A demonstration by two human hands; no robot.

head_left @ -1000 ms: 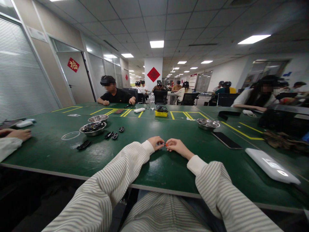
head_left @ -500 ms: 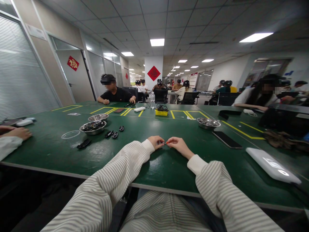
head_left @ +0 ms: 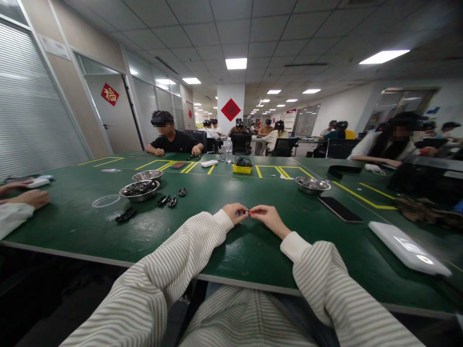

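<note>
My left hand (head_left: 235, 212) and my right hand (head_left: 266, 218) meet over the green table (head_left: 249, 260), fingertips pinched close together. Between them is a tiny dark part with an orange-red bit (head_left: 249, 213), too small to name. Both hands appear to grip it, one from each side. Left of my hands lie several small black plastic pieces (head_left: 172, 202). A larger black piece (head_left: 126, 215) rests nearer the table's front edge. Black parts fill a steel bowl (head_left: 139, 196), and a second steel bowl (head_left: 147, 175) stands behind it.
Another steel bowl (head_left: 311, 190) with small parts, a phone (head_left: 340, 209) and a white power bank (head_left: 408, 248) lie to the right. A clear ring-shaped lid (head_left: 106, 201) is at left. Farther back are a yellow tray (head_left: 242, 169) with cables and a bottle (head_left: 229, 150). Co-workers sit around the table.
My left fingertips have shifted slightly to the right, closer to the right ones, around the tiny part. At the far left, a co-worker's hands have moved a little.
</note>
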